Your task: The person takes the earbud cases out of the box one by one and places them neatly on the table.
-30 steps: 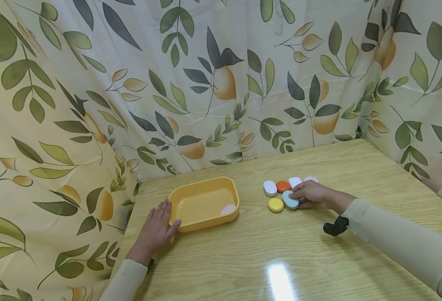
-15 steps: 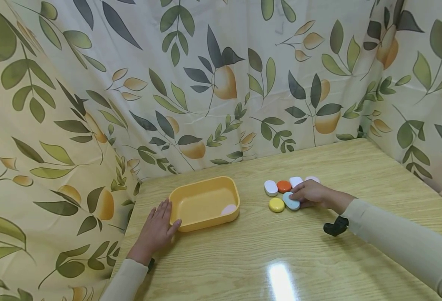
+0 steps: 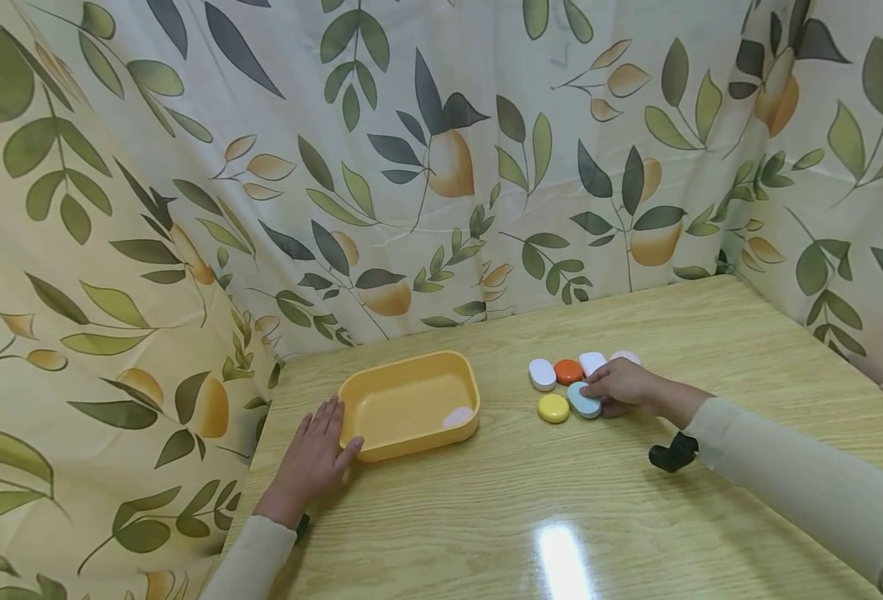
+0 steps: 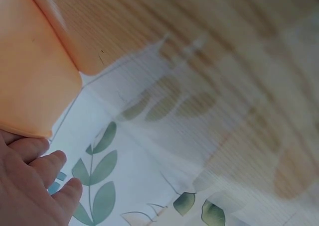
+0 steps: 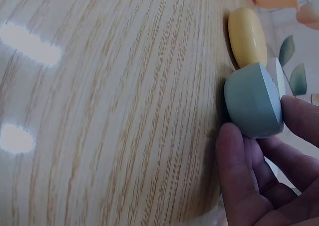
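My right hand (image 3: 624,383) pinches the right side of a light blue, speckled oval bar of soap (image 3: 584,401), which sits low at the table. In the right wrist view, a thumb and fingertips meet the edge of this blue soap (image 5: 254,102), right beside a yellow soap (image 5: 247,37). My left hand (image 3: 313,458) rests with extended fingers against the left end of a shallow yellow-orange tray (image 3: 411,450). A pale pink soap (image 3: 457,417) lies in the tray's right front corner. In the left wrist view, the fingertips (image 4: 31,149) touch the tray's rim.
Close around the blue soap lie a round yellow soap (image 3: 554,408), a white oval one (image 3: 542,375), an orange one (image 3: 569,372), another white one (image 3: 593,362) and a pink one (image 3: 625,357) partly behind my right hand. A leaf-patterned curtain (image 3: 441,167) borders the wooden table (image 3: 441,533).
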`<state>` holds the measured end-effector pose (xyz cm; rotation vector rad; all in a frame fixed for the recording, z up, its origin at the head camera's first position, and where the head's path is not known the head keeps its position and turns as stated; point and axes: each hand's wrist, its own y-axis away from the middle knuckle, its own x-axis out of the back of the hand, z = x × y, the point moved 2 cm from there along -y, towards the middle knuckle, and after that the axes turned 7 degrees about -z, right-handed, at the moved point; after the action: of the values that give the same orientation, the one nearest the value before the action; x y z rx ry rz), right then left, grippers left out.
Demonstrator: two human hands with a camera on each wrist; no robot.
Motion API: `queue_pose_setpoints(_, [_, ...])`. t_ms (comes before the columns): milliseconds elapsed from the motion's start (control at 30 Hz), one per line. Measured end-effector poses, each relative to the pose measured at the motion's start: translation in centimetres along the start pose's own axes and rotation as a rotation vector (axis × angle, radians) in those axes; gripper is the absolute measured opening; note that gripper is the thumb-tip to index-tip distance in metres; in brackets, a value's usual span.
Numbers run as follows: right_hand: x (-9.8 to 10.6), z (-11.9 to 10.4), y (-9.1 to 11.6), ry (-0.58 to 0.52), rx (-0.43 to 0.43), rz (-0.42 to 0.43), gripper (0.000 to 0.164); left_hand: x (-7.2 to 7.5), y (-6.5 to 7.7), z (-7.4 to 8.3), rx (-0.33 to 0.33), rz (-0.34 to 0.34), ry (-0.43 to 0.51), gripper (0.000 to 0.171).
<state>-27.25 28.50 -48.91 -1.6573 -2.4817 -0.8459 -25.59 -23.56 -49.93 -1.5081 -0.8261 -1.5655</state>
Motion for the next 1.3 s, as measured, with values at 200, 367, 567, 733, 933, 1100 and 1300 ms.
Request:
queue_pose_setpoints(200, [0.0, 0.2, 0.0, 0.046, -0.018, 0.011, 0.038, -0.3, 0.0, -0.2, 0.002, -0.002, -0.001, 0.079])
queue_pose_setpoints(367, [-0.1, 0.0, 0.1, 0.067, -0.01, 0.02, 0.034, -0.6, 0.1, -0.4, -0.001, 0.01, 0.005, 0.079])
queue_pose_setpoints(567, [-0.2, -0.3, 0.1, 0.12, 0.005, 0.036, 0.029, -0.7, 0.2, -0.5, -0.011, 0.037, 0.004, 0.079])
queue_pose_setpoints(733, [0.0, -0.5, 0.0, 0.124, 0.006, 0.021, 0.029, -0.6, 0.2, -0.5, -0.002, 0.03, 0.014, 0.079])
queue_pose_setpoints(933, [0.8, -1.5, 0.2, 0.147, 0.032, 0.025, 0.033, -0.4, 0.2, -0.4, -0.002, 0.025, 0.039, 0.078])
queue_pose_setpoints(1100, [1.4, -2.7, 0.1, 0.181, 0.065, 0.04, 0.032, -0.3, 0.0, -0.5, -0.018, 0.037, 0.042, 0.078])
queue_pose_setpoints(1300, [1.6, -3.9, -0.4, 0.161, 0.068, 0.032, 0.036, -0.4, -0.1, -0.5, -0.025, 0.037, 0.073, 0.078])
